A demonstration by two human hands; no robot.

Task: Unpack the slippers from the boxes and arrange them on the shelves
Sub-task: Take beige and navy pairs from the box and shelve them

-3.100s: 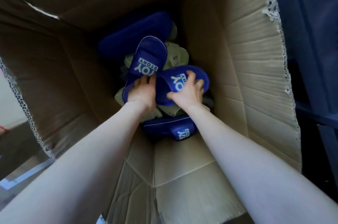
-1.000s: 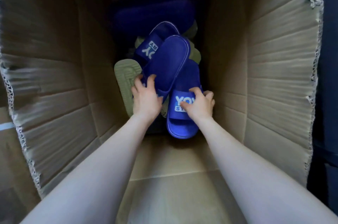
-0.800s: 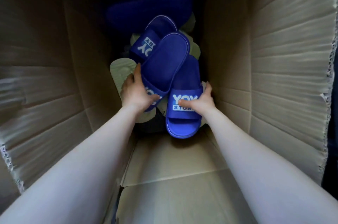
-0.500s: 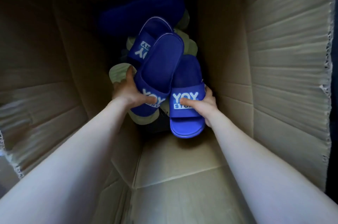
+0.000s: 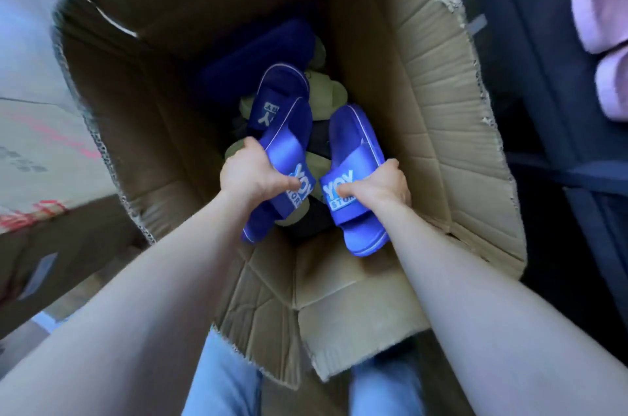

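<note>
At the centre of the frame both hands reach into an open cardboard box, each holding one slipper. The left hand grips the left blue slipper across its strap, thumb pressed on the white lettering and fingers curled round the far edge. This slipper is tipped onto its side and runs from the upper right of the hand down past its wrist. The right hand grips the right blue slipper the same way, thumb on the strap's lettering and fingers wrapped under the outer edge. Its footbed faces up, heel toward the top of the frame and toe toward the bottom. The two slippers sit side by side with a narrow gap between them, over the pile at the box bottom. In that pile lie a third blue slipper just above the left hand, green slippers and a dark slipper farther up. Pink slippers show at the upper right edge, a second box at the left, and jeans at the bottom.
</note>
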